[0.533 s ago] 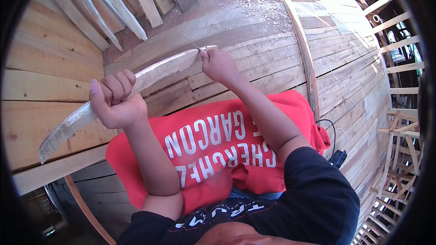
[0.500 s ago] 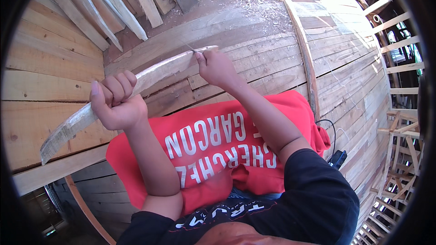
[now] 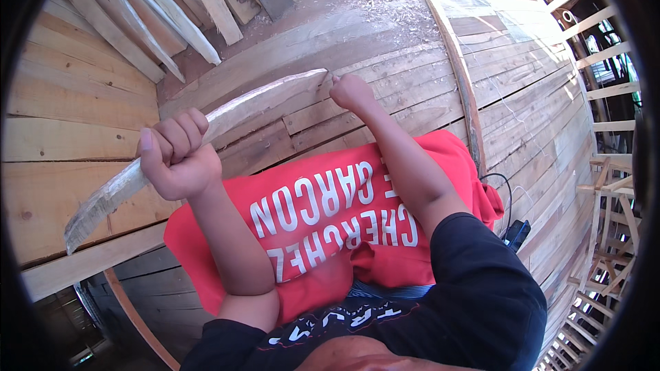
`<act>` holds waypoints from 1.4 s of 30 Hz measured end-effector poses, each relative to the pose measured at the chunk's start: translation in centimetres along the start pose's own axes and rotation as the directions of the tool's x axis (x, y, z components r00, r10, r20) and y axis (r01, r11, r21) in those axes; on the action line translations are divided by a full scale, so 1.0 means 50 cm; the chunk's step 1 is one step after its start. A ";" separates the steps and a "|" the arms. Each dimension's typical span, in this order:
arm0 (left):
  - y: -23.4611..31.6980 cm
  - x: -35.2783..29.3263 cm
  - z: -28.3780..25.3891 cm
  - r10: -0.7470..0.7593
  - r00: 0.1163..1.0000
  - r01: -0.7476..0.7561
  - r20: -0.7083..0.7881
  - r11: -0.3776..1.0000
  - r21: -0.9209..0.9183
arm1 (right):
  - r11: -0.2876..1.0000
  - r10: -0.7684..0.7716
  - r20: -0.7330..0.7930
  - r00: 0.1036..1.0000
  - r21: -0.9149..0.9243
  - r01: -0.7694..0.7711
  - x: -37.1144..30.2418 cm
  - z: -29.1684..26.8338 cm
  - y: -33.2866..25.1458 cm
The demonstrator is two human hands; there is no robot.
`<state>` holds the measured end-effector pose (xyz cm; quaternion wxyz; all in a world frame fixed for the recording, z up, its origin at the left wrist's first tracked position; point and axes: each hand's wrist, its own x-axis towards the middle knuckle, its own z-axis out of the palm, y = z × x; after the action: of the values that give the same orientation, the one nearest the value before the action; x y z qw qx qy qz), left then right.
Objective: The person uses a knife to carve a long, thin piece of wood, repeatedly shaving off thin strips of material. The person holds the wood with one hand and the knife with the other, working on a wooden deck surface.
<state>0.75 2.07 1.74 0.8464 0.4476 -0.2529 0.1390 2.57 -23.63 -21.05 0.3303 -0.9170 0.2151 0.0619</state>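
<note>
My left hand (image 3: 180, 154) is wrapped round a long, curved piece of wood (image 3: 258, 99) with a pale, rough upper edge. The wood slants from the lower left to the upper middle, and its thick lower end juts out past my left fist. At its far tip, my right hand (image 3: 353, 91) is closed, fingers pinched together just beyond the wood's end. Something small and dark shows at the fingertips, too small to name. Red cloth (image 3: 320, 209) with white lettering lies across my lap beneath both forearms.
Several boards (image 3: 161, 10) lean at the upper left beside a plank wall (image 3: 79, 127). Wood shavings (image 3: 385, 10) litter the plank floor, which a raised wooden strip (image 3: 454, 55) crosses. A black device (image 3: 517, 233) with a cord lies to my right, near slatted framing (image 3: 605, 185).
My right hand has moved right along the curved wood, from its upper edge to just past its far tip. The left hand keeps its grip, nearly still.
</note>
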 end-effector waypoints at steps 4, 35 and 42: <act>-0.002 -0.008 -0.018 0.023 0.998 -0.023 0.062 1.000 0.002 | 0.981 -0.164 0.134 0.977 0.122 0.148 -0.098 -0.075 -0.171; -0.024 0.023 -0.042 -0.028 0.980 0.033 0.198 0.999 -0.021 | 0.904 -0.302 0.041 0.953 0.329 0.272 -0.217 -0.099 -0.183; -0.027 0.051 -0.038 -0.068 0.942 0.087 0.328 0.995 -0.042 | 0.876 -0.246 -0.171 0.954 0.381 0.294 -0.232 -0.113 -0.230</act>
<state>4.07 2.88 1.32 0.8099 0.4502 -0.3754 0.0226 -3.00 -15.14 -7.05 0.5040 -0.8522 0.1119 -0.0845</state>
